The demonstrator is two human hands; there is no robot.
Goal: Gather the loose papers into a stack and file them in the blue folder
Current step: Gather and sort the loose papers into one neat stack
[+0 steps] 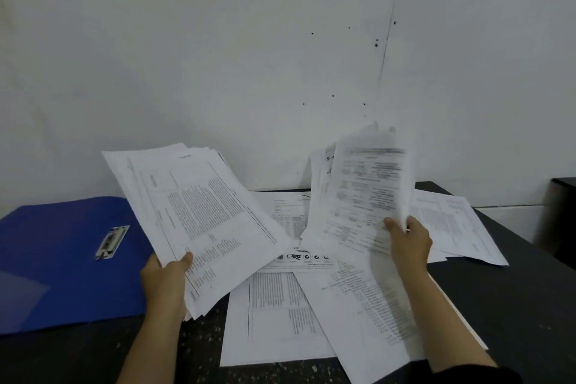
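Observation:
My left hand (168, 280) grips a thick stack of printed papers (193, 215) by its near edge, lifted and tilted above the table. My right hand (408, 240) holds a smaller bunch of sheets (361, 190) upright; they are blurred with motion. Several loose printed papers (280, 315) lie spread flat on the dark table between and under my hands, with more sheets (452, 224) at the right. The blue folder (62, 259) lies open at the left, its metal clip (112, 241) showing near the middle.
The dark speckled table (514, 305) runs up to a white wall (249, 56) at the back. A dark piece of furniture (561, 215) stands at the far right beyond the table's edge. A translucent pocket (18, 299) shows on the folder's left.

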